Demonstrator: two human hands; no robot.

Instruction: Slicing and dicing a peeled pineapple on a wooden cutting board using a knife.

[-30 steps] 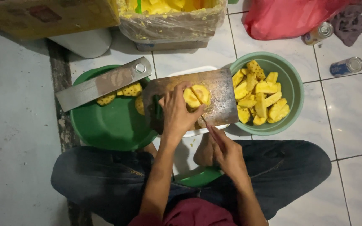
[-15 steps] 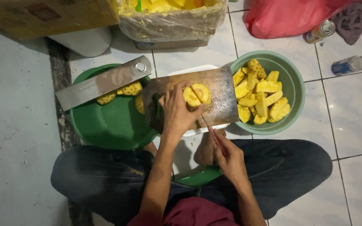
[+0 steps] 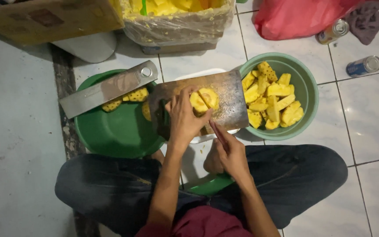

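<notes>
My left hand (image 3: 184,119) presses a peeled yellow pineapple piece (image 3: 203,99) down on a worn brown cutting board (image 3: 229,98). My right hand (image 3: 232,154) grips a thin knife (image 3: 214,131); its blade points up at the near edge of the piece. The board lies over a white tray (image 3: 198,73), between two basins. A dark green basin (image 3: 110,134) on the left holds a few pineapple strips with dark eyes (image 3: 132,96). A steel cleaver (image 3: 108,87) rests across its rim. The pale green bowl (image 3: 305,94) on the right holds several cut pineapple chunks (image 3: 270,98).
I sit cross-legged on a tiled floor, knees either side of the tray. Behind stand a cardboard box (image 3: 44,19), a plastic-lined box of pineapple (image 3: 176,24), a white bucket (image 3: 88,46) and a red bag (image 3: 294,17). Two cans (image 3: 362,66) and a grey cloth (image 3: 367,22) lie far right.
Hardly anything differs. My left hand stays on the pineapple piece and the knife stays at its near edge; my right hand shifts only slightly.
</notes>
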